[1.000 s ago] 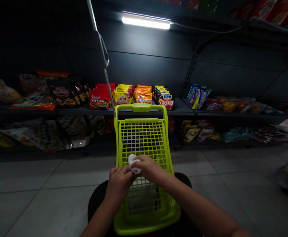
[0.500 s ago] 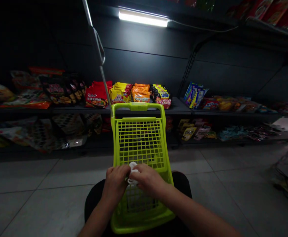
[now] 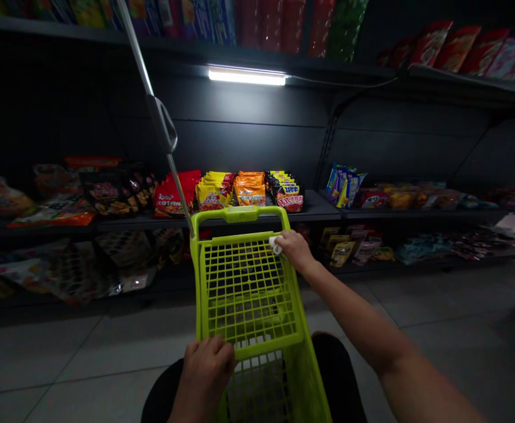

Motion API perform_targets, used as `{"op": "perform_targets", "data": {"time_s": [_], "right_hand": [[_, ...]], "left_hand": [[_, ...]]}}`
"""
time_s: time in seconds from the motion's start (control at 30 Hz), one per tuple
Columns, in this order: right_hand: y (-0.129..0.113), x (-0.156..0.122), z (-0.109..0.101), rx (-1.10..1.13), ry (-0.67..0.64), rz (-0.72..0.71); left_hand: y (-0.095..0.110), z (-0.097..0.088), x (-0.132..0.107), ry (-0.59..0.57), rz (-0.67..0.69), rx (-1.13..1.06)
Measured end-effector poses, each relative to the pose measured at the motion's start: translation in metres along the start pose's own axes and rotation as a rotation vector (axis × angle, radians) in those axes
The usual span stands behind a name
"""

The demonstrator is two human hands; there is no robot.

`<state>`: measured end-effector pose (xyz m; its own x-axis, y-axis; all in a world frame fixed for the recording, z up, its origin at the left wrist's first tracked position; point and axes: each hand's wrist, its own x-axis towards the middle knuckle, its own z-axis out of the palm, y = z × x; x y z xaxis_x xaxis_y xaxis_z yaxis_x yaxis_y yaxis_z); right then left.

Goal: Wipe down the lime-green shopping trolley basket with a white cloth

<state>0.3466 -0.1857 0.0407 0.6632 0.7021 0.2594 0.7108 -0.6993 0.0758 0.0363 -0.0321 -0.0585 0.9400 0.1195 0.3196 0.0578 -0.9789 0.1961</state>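
Note:
Between my knees stands a lime-green shopping basket with a grid panel and a metal pull rod leaning up to the left. My right hand pinches a crumpled white cloth against the upper right corner of the panel. Whether the cloth is fabric or paper I cannot tell. Lower down, my left hand is closed round the basket's left side, at the panel's near edge. Its fingertips are partly hidden.
Ahead, a dark shelf carries red, yellow, orange and black noodle packs. Blue snack bags stand farther right. A lit tube lamp hangs under the upper shelf. Grey floor tiles surround the basket.
My right hand has carried the white cloth from the panel's near edge up to its far right corner. My left hand has left the cloth and grips the basket's side. The view has tilted up.

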Motion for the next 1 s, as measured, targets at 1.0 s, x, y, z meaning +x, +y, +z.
{"op": "perform_targets", "data": {"time_s": [1.0], "right_hand": [[-0.136,0.088,0.022,0.180,0.165,-0.421]], "left_hand": [[-0.046,0.039,-0.002,0.124,0.283,-0.125]]}}
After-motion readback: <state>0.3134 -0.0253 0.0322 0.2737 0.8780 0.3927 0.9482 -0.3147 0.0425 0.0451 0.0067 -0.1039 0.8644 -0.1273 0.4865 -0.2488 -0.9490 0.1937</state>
